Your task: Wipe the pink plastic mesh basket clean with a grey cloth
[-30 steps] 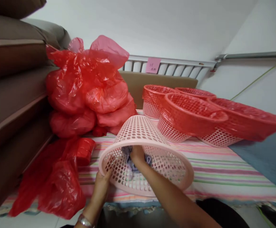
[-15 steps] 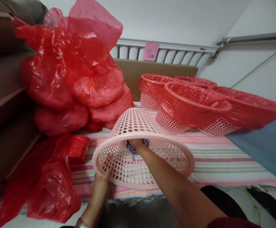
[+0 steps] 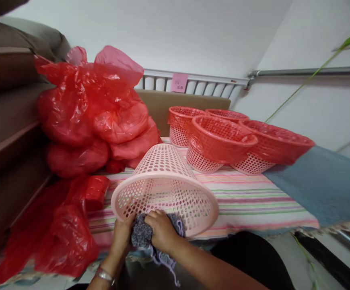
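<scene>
A pale pink perforated plastic basket (image 3: 163,173) lies on its side, its mouth facing me. My right hand (image 3: 162,233) is closed on a bunched dark grey cloth (image 3: 141,233) with lilac edging and dangling lilac strings, at the lower lip of the basket's mouth. My left hand (image 3: 123,235), wearing a bracelet, is closed at the lower left of the basket's rim. Its fingertips come close to the cloth; whether they also touch it I cannot tell.
Several baskets lined with red bags (image 3: 223,137) stand behind on the right. Stuffed red plastic bags (image 3: 93,108) are heaped at the left, with a roll of red bags (image 3: 96,192) in front. A striped cloth (image 3: 253,201) covers the surface. A plant stem (image 3: 307,84) leans in at right.
My right hand has come out from deep inside the basket, bringing the grey cloth to its mouth. The left hand stays at the rim. The view has shifted slightly.
</scene>
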The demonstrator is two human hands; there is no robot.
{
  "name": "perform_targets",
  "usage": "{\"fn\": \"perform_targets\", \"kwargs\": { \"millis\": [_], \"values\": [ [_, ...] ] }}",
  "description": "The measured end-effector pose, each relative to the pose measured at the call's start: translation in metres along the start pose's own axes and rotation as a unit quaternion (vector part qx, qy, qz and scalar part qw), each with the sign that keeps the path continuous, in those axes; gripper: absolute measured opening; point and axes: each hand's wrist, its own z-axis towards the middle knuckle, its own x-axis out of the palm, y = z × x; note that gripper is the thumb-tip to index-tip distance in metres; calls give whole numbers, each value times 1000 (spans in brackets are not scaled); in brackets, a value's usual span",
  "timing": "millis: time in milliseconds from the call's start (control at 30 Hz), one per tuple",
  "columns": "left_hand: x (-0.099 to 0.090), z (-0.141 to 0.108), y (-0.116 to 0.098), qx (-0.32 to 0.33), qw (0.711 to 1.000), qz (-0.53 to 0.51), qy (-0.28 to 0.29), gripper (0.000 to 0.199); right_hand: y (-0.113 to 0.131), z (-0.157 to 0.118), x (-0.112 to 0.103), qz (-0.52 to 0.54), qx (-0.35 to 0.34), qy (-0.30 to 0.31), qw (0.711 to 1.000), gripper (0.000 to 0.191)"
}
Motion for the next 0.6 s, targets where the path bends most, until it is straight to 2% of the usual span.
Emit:
{"fn": "perform_targets", "kwargs": {
  "millis": [100,167,300,433,500,600],
  "values": [
    [1,0,-1,-10,1000,-26,3,61,0,7,-4,-3,17,8,1000,29],
    [1,2,1,-6,999,-47,9,58,-2,21,-7,-13,61,-14,998,32],
    [2,4,2,-4,998,-60,8,58,-18,64,-15,-52,170,-84,981,35],
    [3,1,1,-32,997,-64,4,65,-48,111,-29,-52,218,-112,968,39],
    [4,-3,1,-26,998,-61,9,66,-64,129,-36,-32,232,-152,960,42],
    [6,-7,3,-25,998,-46,29,66,-83,146,-40,24,244,-242,939,44]
  ]
}}
